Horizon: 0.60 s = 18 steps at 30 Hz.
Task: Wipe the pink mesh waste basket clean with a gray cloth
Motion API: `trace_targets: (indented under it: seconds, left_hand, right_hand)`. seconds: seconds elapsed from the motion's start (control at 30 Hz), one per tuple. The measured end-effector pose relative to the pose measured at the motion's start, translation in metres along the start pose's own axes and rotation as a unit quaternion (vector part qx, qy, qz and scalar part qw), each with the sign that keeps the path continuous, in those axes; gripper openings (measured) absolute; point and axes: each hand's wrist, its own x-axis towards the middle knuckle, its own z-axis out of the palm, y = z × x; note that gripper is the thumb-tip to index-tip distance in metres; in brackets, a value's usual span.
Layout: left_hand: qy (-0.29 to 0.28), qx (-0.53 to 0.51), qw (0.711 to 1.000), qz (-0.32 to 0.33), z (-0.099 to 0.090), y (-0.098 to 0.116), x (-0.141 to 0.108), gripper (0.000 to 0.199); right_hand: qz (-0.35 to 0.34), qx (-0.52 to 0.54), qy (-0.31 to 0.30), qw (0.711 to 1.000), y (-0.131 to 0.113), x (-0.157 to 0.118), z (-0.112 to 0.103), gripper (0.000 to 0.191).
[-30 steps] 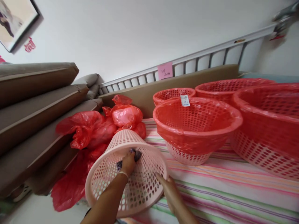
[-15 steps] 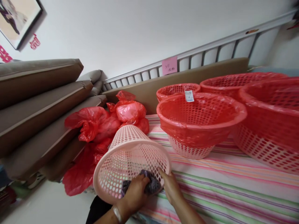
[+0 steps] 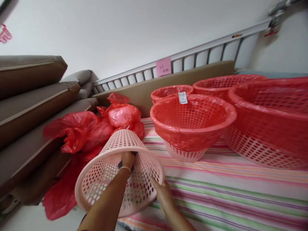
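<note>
A pale pink perforated basket point(image 3: 144, 189) lies on its side, its mouth facing me. My left hand point(image 3: 128, 160) reaches deep inside it, closed on a dark cloth point(image 3: 120, 164) that shows only in small parts beside the fingers. A bracelet circles that wrist. My right hand point(image 3: 162, 192) grips the basket's right rim, with the thumb inside and the other fingers mostly hidden outside. The basket rests on a striped sheet point(image 3: 204, 183).
Knotted red plastic bags point(image 3: 124, 115) lie behind the basket. Several baskets lined with red plastic, one tagged point(image 3: 192, 125), stand to the right. Stacked grey-brown cushions point(image 3: 29, 109) rise at left. A pink note point(image 3: 163, 66) hangs on the rail behind.
My left hand has moved with the dark cloth from near the basket's lower rim to deep inside. My right hand stays on the rim. The view has shifted to the right.
</note>
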Motion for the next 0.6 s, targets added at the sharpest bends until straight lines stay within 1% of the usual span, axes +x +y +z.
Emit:
trace_targets:
  seconds: [0.1, 0.17, 0.2, 0.23, 0.3, 0.4, 0.47, 0.53, 0.6]
  left_hand:
    - [-0.022, 0.002, 1.0, -0.002, 0.006, 0.001, 0.01, 0.03]
    - [-0.047, -0.006, 0.999, 0.016, 0.007, 0.002, 0.005, 0.027]
    - [-0.06, -0.013, 0.998, 0.028, 0.006, 0.003, -0.001, 0.026]
    - [-0.073, -0.02, 0.996, 0.042, 0.005, 0.004, -0.011, 0.026]
    - [-0.093, -0.033, 0.992, 0.074, 0.001, 0.006, -0.04, 0.03]
    - [-0.121, -0.053, 0.982, 0.138, -0.008, 0.006, -0.095, 0.036]
    - [-0.129, -0.061, 0.974, 0.176, -0.013, 0.003, -0.127, 0.032]
    - [-0.14, -0.062, 0.966, 0.21, -0.017, -0.002, -0.148, 0.027]
    - [-0.156, -0.049, 0.96, 0.229, -0.02, -0.007, -0.156, 0.028]
  right_hand:
    - [0.008, 0.008, 0.005, 1.0, 0.002, 0.003, 0.002, 0.049]
    - [-0.002, 0.025, 0.007, 1.0, 0.003, 0.003, 0.002, 0.05]
    - [-0.005, 0.036, 0.008, 0.999, 0.003, 0.003, 0.002, 0.052]
    - [-0.005, 0.045, 0.01, 0.999, 0.003, 0.002, 0.001, 0.053]
    - [0.003, 0.056, 0.011, 0.998, 0.002, -0.001, 0.001, 0.057]
    - [0.008, 0.064, -0.002, 0.998, -0.002, -0.008, 0.002, 0.058]
    - [0.004, 0.075, -0.026, 0.997, -0.012, -0.014, 0.003, 0.057]
    - [-0.004, 0.086, -0.062, 0.994, -0.026, -0.019, 0.002, 0.055]
    - [-0.021, 0.079, -0.08, 0.993, -0.043, -0.021, -0.003, 0.056]
